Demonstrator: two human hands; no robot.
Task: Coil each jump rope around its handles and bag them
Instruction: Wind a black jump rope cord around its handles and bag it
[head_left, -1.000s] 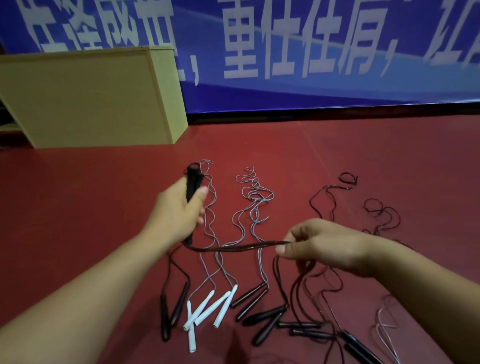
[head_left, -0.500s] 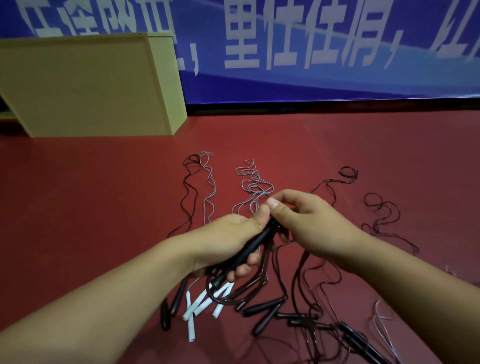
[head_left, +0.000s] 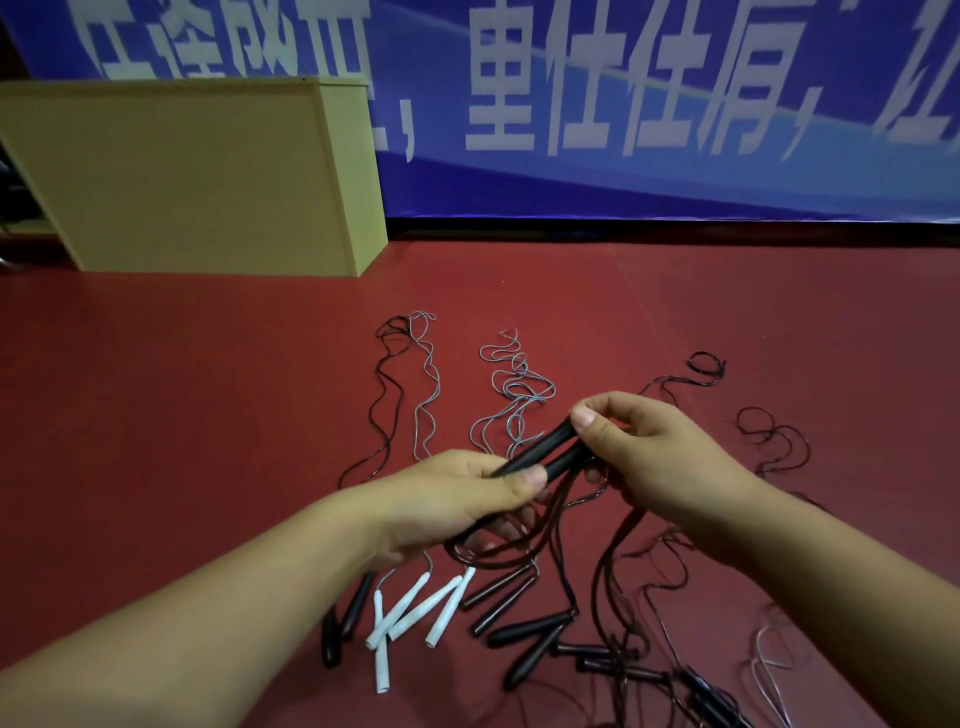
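Standing at far left against the back wall, a tan wooden box (head_left: 187, 176) rests on the red floor (head_left: 156, 415), with a blue banner (head_left: 649, 104) bearing large pale characters running behind it to the right edge.

Item: pair of black handles (head_left: 345, 618), lying side by side at lower left, tilted; a thin dark cord (head_left: 387, 395) runs up the floor beyond them.

Item: four white handles (head_left: 410, 616), loosely crossed just right of the black pair; pale grey cords (head_left: 428, 384) trail up the floor beyond them.

Item: left hand (head_left: 457, 499), fingers and thumb curled round the lower ends of two black handles (head_left: 540, 454), gripping them together above the floor. Loops of dark rope (head_left: 498, 551) hang beneath this hand.

Item: more dark handles (head_left: 498, 592) on the floor beneath the hands, some slim, some bulbous, angled toward lower left.

Item: second bunch of grey cord (head_left: 514, 384), wavy, on the floor beyond the held handles.

Item: right hand (head_left: 660, 457), thumb and fingers pinching the upper ends of the same held handles; the two hands are close together on the one pair, which slants up toward the right.

Item: tangle of black ropes (head_left: 634, 582) with further dark handles (head_left: 597, 657) below the right forearm, overlapping one another.

Item: loose black cord loops (head_left: 774, 441) at right, lying apart from the hands; a thin pale cord (head_left: 769, 670) near the lower right corner.
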